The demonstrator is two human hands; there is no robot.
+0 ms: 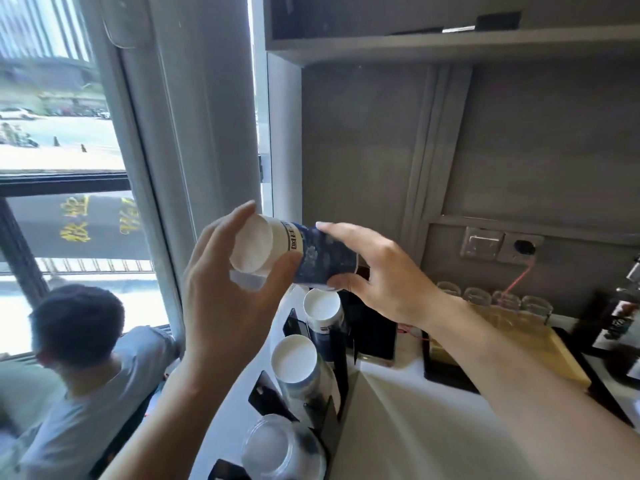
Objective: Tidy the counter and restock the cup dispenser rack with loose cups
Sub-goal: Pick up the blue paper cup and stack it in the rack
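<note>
Both my hands hold a short stack of blue-and-white paper cups point(301, 252) lying sideways in the air, white bottoms facing left. My left hand point(221, 289) grips the bottom end with fingers curled round it. My right hand point(377, 271) grips the rim end. Directly below stands the black cup dispenser rack point(332, 362) on the white counter point(415, 420). Its slots hold upside-down paper cup stacks point(322, 306) point(294, 358) and a stack of clear plastic cups point(277, 448) nearest me.
Several upturned glasses point(491, 297) stand on a wooden tray point(554, 351) at the right. A dark bottle point(620, 320) is at the far right. A wall socket point(502, 244) sits behind. A seated person point(79, 358) is at the window to the left.
</note>
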